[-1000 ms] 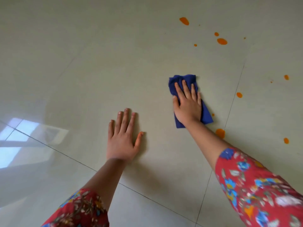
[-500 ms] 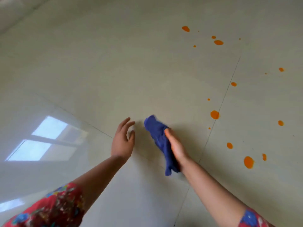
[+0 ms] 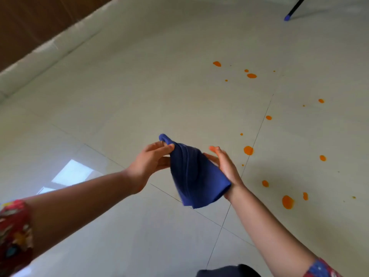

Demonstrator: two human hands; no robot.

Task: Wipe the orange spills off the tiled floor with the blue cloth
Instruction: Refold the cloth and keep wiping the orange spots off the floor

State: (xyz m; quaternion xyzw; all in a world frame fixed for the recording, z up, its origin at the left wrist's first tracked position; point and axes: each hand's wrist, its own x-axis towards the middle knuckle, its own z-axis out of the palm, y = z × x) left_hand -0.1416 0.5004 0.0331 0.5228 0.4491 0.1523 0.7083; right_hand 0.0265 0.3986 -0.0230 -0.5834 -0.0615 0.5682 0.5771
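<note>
The blue cloth hangs in the air above the pale tiled floor, held between both hands. My left hand pinches its upper corner with fingers and thumb. My right hand supports the cloth's right side with fairly straight fingers, orange smears on the fingertips. Several orange spills dot the floor to the right: a large one near my right forearm, one on the grout line, and a far cluster.
A brown wall with a pale skirting runs along the upper left. A black pole with a blue tip touches the floor at top right. A dark shape sits at the bottom edge.
The cloth has been lifted off the floor. My left hand left the tile and took hold of the cloth's top corner. The view has tilted up, showing the wall.
</note>
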